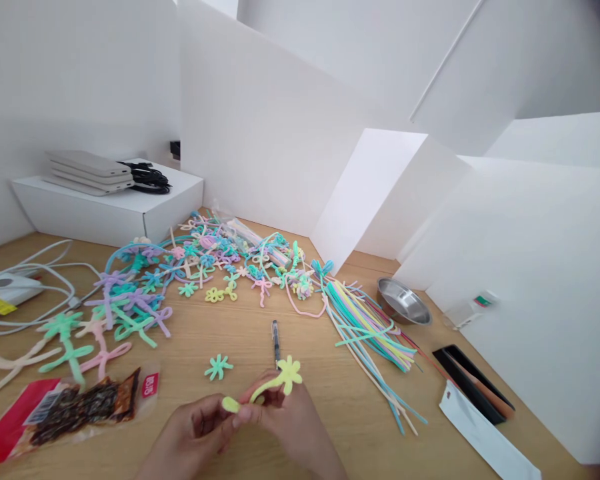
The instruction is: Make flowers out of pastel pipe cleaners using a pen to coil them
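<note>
1. Two hands pinch a yellow-green pipe-cleaner flower (289, 375) above the wooden desk (330, 353): left hand (195, 432) at the stem's tip, right hand (287, 417) near the bloom.
2. A firm, close pinch suits this bending.

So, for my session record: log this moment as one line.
left hand: pinches stem end of yellow-green pipe-cleaner flower | right hand: holds same stem | nearby: pen, teal pipe-cleaner flower

Stacked power banks (87, 172) and coiled black cables (150, 179) sit on a white box (80, 213). The wooden desk (330, 347) carries a steel bowl (403, 301), a printed snack packet (75, 413), a black case (473, 383) and a white sleeve (485, 433).
</note>
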A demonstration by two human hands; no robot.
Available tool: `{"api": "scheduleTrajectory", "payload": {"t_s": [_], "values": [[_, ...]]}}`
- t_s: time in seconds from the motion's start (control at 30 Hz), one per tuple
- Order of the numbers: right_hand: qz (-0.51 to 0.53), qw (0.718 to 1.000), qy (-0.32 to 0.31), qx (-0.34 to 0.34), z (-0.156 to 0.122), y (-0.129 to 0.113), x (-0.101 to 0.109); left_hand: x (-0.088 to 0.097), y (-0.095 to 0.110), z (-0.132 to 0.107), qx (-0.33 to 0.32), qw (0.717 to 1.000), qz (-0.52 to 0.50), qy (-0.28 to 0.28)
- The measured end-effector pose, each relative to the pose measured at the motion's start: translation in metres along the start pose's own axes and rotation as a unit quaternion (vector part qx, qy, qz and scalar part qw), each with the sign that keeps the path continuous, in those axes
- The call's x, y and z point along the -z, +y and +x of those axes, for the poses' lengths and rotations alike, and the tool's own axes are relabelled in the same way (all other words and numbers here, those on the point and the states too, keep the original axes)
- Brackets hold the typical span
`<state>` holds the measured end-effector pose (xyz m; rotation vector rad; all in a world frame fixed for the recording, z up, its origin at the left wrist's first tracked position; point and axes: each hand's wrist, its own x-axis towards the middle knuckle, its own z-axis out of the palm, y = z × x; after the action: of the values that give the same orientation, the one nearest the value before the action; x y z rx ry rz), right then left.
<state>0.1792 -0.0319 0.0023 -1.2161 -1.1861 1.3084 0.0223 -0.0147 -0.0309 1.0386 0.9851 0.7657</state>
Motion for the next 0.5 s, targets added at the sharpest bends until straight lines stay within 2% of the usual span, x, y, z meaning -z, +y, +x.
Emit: {"api": "scheduleTrajectory", "payload": {"t_s": [0.13,0.3,0.37,0.5], "values": [[0.015,1.000,-0.023,-0.010,-0.001,0.003,0.002,0.000,-0.001,0.002,-0.027,0.999,0.010,-0.034],[0.007,0.997,-0.058,-0.059,-0.002,0.004,-0.001,-0.001,-0.001,0.002,-0.016,0.999,0.013,-0.029],[-0.020,0.996,-0.051,-0.065,-0.002,0.001,-0.004,-0.002,-0.003,0.001,-0.011,1.000,0.013,-0.025],[-0.016,1.000,-0.014,-0.022,0.001,-0.001,-0.009,-0.003,-0.003,0.001,-0.001,1.000,0.007,-0.023]]}}
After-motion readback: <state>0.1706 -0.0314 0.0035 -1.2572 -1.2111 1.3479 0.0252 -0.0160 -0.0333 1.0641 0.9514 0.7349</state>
